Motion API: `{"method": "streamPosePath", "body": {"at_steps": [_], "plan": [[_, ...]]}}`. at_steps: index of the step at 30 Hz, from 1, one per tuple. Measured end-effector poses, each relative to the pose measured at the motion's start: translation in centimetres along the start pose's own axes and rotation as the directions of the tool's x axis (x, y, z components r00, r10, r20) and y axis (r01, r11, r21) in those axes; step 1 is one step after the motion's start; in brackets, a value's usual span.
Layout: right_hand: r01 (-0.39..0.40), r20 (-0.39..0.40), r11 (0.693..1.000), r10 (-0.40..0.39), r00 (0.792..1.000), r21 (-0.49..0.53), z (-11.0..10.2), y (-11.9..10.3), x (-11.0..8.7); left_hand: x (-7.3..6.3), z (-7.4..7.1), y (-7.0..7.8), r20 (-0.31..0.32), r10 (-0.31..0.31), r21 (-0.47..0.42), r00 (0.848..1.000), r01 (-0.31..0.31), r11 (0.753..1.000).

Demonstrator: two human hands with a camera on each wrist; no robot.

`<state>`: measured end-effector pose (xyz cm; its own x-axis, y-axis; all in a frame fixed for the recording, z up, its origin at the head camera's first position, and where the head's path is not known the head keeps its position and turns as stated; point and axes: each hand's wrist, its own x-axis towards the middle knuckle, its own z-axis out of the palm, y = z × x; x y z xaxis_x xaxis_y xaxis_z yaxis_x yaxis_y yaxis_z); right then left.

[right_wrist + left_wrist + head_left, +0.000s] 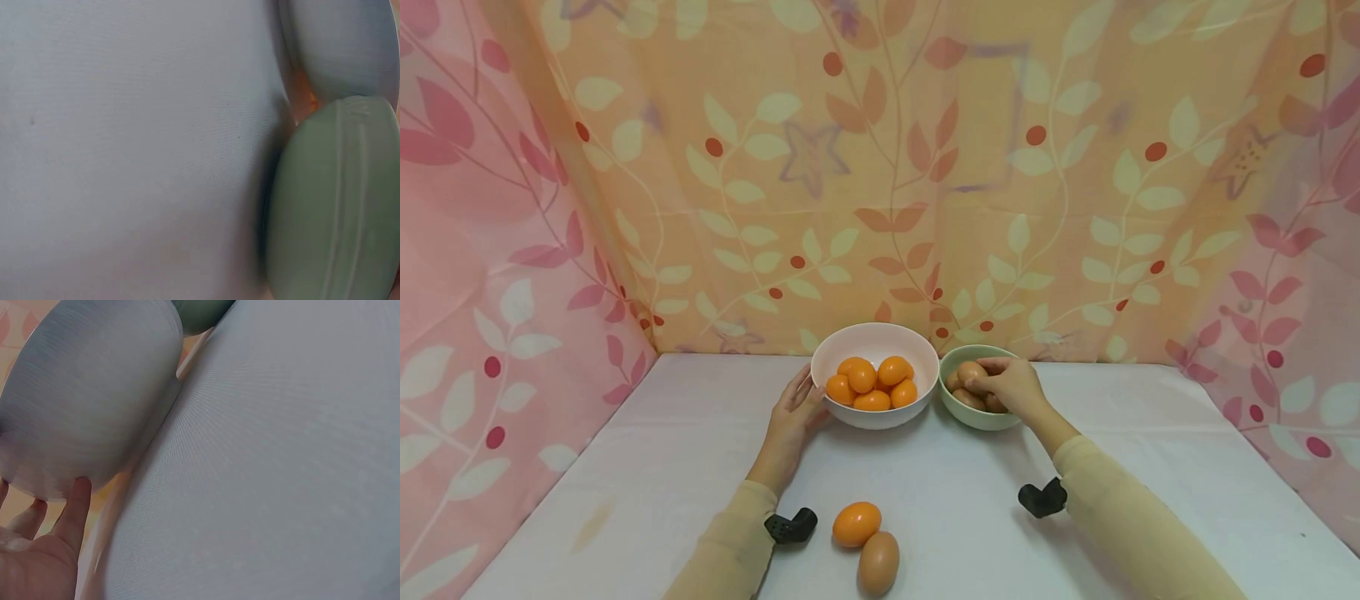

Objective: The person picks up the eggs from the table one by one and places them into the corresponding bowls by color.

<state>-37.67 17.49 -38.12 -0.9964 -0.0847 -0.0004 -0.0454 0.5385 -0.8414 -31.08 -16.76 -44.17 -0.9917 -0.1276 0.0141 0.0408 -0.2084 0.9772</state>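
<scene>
A large pinkish-white bowl (876, 421) holds several glossy orange egg-shaped pieces (872, 401). My left hand (792, 421) rests against its left side, and the left wrist view shows extended fingertips touching the outer wall. Beside it on the right, touching or nearly so, stands a smaller green bowl (981, 419) with several brown eggs. Inside that bowl's opening, my right hand (1017, 387) pinches a brown egg (972, 374) between thumb and fingers. The right wrist view shows mainly the green bowl's outer wall (331, 212); the fingers are hidden there.
One orange egg-shaped piece (857, 524) and one brown egg (878, 564) lie close together on the white tablecloth (955, 517), near the front. A floral curtain (880, 167) stands right behind the bowls, with pink floral cloth (490, 333) at the sides.
</scene>
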Motion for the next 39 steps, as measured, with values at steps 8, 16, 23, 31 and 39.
{"method": "streamPosePath", "body": {"at_steps": [8,16,23,31,39], "plan": [[0.019,0.011,1.0,-0.019,1.0,0.01,0.1,0.0,-0.1,0.0,0.0,0.0,0.003,0.012,0.012,1.0,-0.012,1.0],[0.045,-0.019,0.998,-0.044,0.999,0.033,-0.2,0.0,-1.5,0.0,-0.2,-0.3,0.01,0.004,0.029,1.0,-0.005,1.0],[0.078,-0.073,0.994,-0.072,0.995,0.082,-0.7,-0.6,-3.3,0.0,-0.2,0.0,0.02,0.015,0.026,1.0,-0.015,1.0],[0.117,-0.047,0.97,-0.11,0.993,0.215,-0.2,-1.7,-5.6,0.1,-0.2,0.0,0.014,0.015,0.007,1.0,-0.015,1.0],[0.163,0.032,0.934,-0.182,0.983,0.317,1.5,-2.8,-7.7,0.0,-0.1,-0.1,0.004,0.01,0.014,1.0,-0.01,1.0]]}}
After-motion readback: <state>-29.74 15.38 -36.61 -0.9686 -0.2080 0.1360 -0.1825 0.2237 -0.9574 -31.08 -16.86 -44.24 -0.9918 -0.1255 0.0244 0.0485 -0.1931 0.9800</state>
